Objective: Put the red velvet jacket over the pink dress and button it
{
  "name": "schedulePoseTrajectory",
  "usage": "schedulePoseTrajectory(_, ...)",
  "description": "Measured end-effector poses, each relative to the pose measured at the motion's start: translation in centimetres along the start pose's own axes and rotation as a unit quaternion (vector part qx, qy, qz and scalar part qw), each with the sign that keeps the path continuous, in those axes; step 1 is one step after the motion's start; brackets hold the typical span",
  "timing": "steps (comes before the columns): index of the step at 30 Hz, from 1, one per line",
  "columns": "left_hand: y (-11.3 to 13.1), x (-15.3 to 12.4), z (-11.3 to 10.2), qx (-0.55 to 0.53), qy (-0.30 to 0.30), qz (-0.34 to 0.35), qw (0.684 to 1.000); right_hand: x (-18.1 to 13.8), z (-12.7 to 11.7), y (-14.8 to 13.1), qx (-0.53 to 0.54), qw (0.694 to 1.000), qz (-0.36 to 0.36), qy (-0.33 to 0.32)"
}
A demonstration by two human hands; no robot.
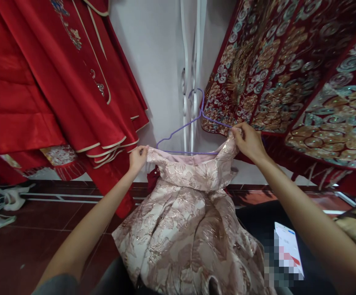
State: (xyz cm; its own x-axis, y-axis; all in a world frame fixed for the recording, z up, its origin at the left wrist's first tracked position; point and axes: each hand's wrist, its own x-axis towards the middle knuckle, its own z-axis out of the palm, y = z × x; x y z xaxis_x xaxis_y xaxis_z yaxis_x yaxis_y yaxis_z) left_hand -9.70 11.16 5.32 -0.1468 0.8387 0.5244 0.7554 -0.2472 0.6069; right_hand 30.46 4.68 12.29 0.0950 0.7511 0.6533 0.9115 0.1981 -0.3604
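A pale pink brocade dress [184, 213] with a shiny floral pattern hangs spread out in front of me, its skirt reaching down over my lap. My left hand [138, 159] pinches the dress at its left shoulder. At the right shoulder, my right hand [249, 140] is closed on the fabric, close to the hanger's right end. A purple wire hanger [182, 128] sits at the neckline, its hook pointing up and its lower bar running behind the front edge. Whether the right fingers also grip the hanger is hidden.
Red garments [52, 82] with cream piping hang at the left. Heavily embroidered dark red garments [276, 69] hang at the right. White cabinet doors [153, 53] with curved handles stand behind. A lit phone [288, 248] lies low at the right; white cables [0, 221] trail on the tiled floor.
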Motion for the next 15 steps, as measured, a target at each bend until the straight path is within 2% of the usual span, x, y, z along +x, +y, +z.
schedulePoseTrajectory(6, 0.1, 0.3, 0.1, 0.071, -0.028, -0.037, 0.996, 0.2, 0.1, 0.0, 0.002, 1.0, 0.009, 0.005)
schedulePoseTrajectory(9, 0.0, 0.3, 0.3, 0.082, -0.023, -0.042, 0.995, 0.2, 0.1, 0.0, 0.009, 1.0, 0.01, 0.004)
schedulePoseTrajectory(12, 0.1, 0.6, 0.5, 0.08, -0.019, -0.044, 0.996, 0.1, 0.0, -0.1, 0.022, 1.0, 0.001, 0.016)
schedulePoseTrajectory(15, 0.2, 1.2, 0.9, 0.032, -0.01, -0.023, 0.999, 0.0, -0.1, -0.2, 0.03, 0.999, 0.002, 0.019)
